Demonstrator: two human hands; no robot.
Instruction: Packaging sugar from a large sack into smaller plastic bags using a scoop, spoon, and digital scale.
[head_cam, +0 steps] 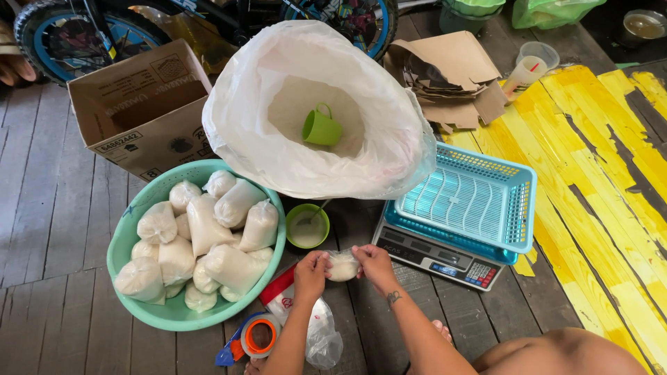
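Observation:
My left hand [310, 271] and my right hand [373, 264] both grip a small clear plastic bag of white grain [342, 266], held low over the wooden floor between them. Just beyond the hands stands a small green bowl [307, 226] with white grain and a spoon in it. A large white sack [316, 111] of the same grain stands open behind it, with a green mug [321, 127] lying inside. To the left, a turquoise basin [132, 229] holds several filled, tied bags.
A digital scale [438, 260] carries a blue plastic basket [465, 198] at right. A tape dispenser [253, 338] and empty plastic bags [316, 333] lie near my left arm. A cardboard box [139, 104], bicycle wheels, folded cardboard [451, 69] and yellow painted planks [590, 173] surround the spot.

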